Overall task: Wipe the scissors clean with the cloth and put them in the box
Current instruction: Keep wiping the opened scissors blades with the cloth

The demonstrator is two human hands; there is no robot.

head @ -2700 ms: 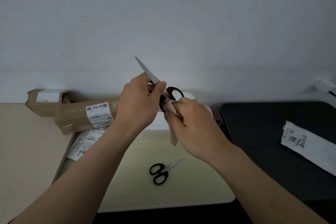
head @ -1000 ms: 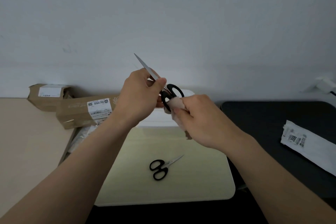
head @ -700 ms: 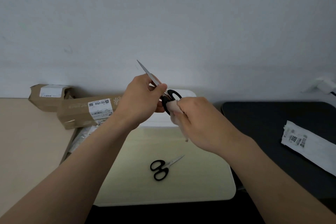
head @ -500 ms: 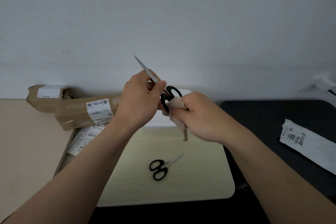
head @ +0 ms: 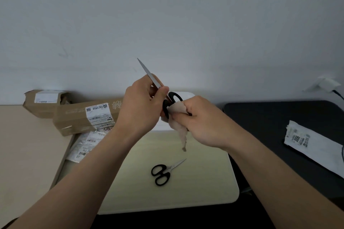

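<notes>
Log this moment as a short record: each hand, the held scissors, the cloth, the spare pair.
left hand: grips held scissors by the blades, tip pointing up and left
right hand: pinches cloth against the black handle loops
cloth: one end hangs below the right hand
spare scissors: closed, flat on pale mat, untouched
cardboard boxes: left, against the wall

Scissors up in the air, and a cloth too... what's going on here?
A person is cleaning a pair of scissors. The left hand holds them up by the blades, tip pointing up and away, while the right hand rubs a pale cloth over the black handles. A second pair of scissors lies on the pale mat below, untouched.
</notes>
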